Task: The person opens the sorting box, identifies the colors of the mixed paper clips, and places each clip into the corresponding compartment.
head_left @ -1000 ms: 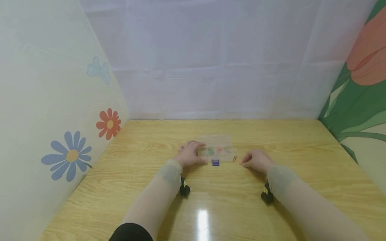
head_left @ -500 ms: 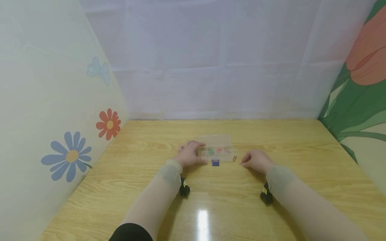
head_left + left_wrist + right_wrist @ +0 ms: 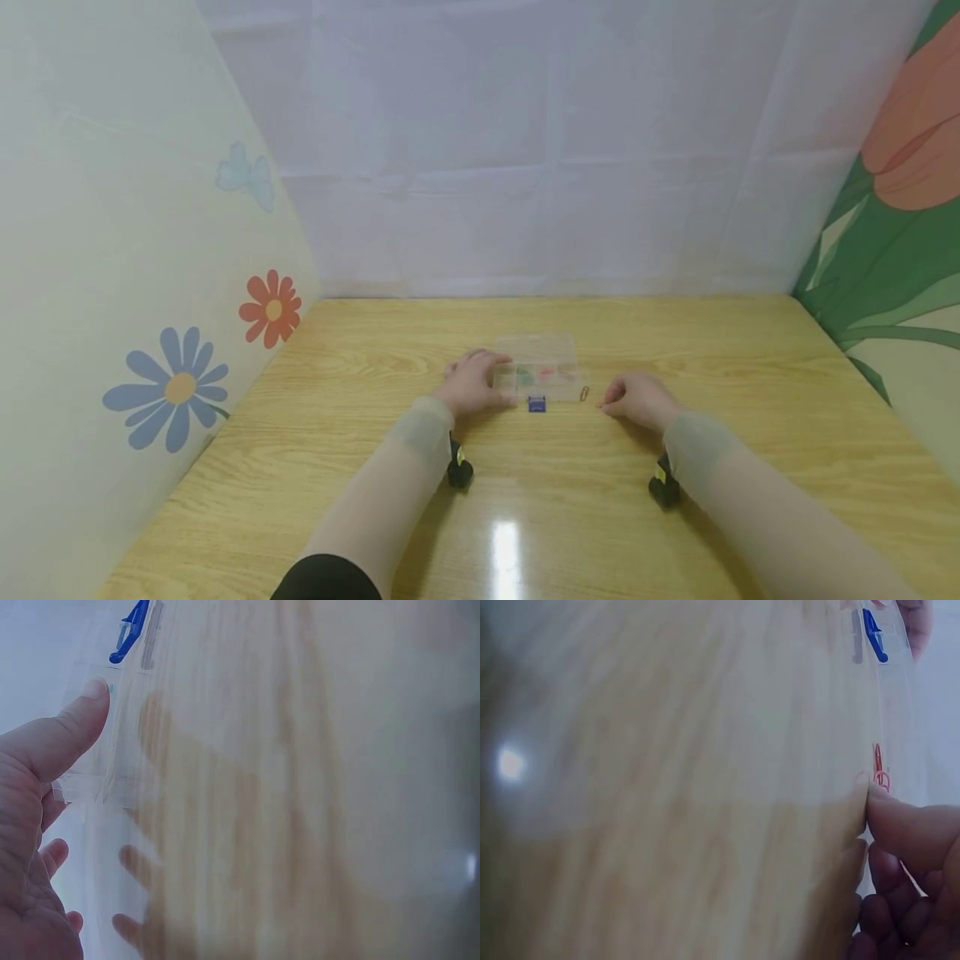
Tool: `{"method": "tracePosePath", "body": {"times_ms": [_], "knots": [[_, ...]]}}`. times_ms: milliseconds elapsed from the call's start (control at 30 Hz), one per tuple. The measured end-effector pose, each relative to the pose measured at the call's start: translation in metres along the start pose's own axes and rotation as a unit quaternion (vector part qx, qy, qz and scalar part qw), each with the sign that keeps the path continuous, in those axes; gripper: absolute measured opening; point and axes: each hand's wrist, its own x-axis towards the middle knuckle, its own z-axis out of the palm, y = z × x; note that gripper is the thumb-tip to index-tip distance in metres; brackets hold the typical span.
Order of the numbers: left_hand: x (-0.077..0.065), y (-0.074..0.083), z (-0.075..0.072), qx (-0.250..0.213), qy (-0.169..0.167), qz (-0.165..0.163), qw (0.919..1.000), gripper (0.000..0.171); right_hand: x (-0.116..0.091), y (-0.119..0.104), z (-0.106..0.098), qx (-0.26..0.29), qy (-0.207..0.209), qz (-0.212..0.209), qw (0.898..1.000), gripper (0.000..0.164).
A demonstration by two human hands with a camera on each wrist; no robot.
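Observation:
A clear plastic compartment box (image 3: 553,392) stands on the table with its lid (image 3: 536,346) folded back. My left hand (image 3: 474,385) holds the box's left end, the thumb (image 3: 82,712) against the front wall and the other fingers round the far side. To the right of the box, low over the table, my right hand (image 3: 641,400) pinches a small orange-red paper clip (image 3: 883,780) between thumb and fingertips, which partly hide it. An orange paper clip (image 3: 584,393) lies between that hand and the box. A blue clip-like piece (image 3: 537,404) is at the box's front.
Green items (image 3: 525,377) and a red item (image 3: 547,372) lie in separate compartments of the box. The wood-grain table (image 3: 375,500) runs back to a white cloth (image 3: 555,208). Flower-patterned panels (image 3: 180,387) flank both sides.

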Motion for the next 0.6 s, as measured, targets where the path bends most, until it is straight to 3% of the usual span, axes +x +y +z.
{"method": "tracePosePath", "body": {"times_ms": [367,600], "knots": [[0.0016,-0.0020,0.0016,-0.004,0.001,0.000,1.0000,0.078,-0.0015,-0.0028,-0.0033,-0.010,-0.006,-0.014,1.000,0.014],[0.0037,-0.0043,0.0034,0.001,0.004,0.005,1.0000,0.078,-0.0002,-0.0012,-0.0045,-0.003,-0.006,-0.001,1.000,0.015]]}}
